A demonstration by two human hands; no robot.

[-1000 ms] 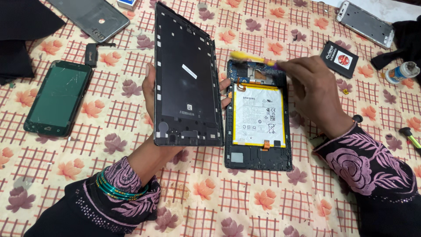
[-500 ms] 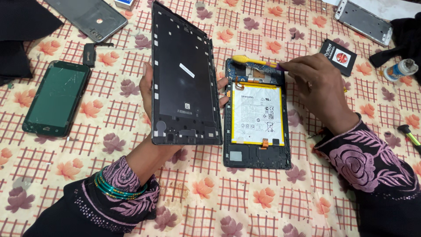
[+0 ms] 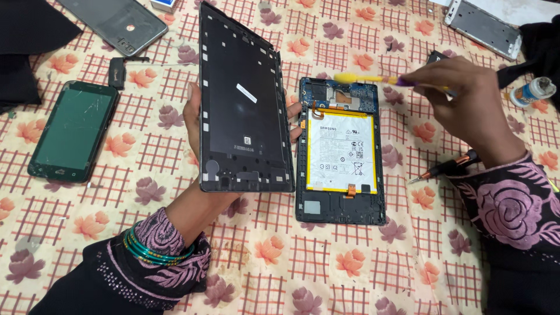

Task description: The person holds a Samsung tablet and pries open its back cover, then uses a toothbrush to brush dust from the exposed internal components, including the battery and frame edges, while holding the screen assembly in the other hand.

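Back cover [image 3: 244, 105]: black plastic tablet shell, inner face toward me, raised on edge off the bench [image 3: 175, 157] and tilted, just left of the opened tablet.
Left hand [image 3: 195, 116]: mine, clamped on the back cover, fingers behind it, thumb tip showing at its right edge.
Handling, back cover: I judge it light, thin and a little flexible; the small clips round the rim look breakable, so I would hold it by the long edges, not the corners.
Opened tablet [image 3: 341, 153]: lies flat on the bench, white battery [image 3: 341, 153] in a yellow border, blue circuit board [image 3: 341, 96] at the top.
Handling, opened tablet: I judge it fragile; the battery is soft and must not be pierced or bent, so I would take it by the outer frame only.
Right hand [image 3: 466, 105]: mine, closed on a yellow and purple pry tool [image 3: 379, 79] whose tip hovers over the circuit board.
Screwdriver [image 3: 446, 168]: on the bench under my right wrist.
Green-screened phone [image 3: 73, 131]: lying well left.
Grey phone back [image 3: 119, 22]: upper left.
Small bottle [image 3: 532, 91]: far right.
In the way: the raised cover stands close against the tablet's left edge.
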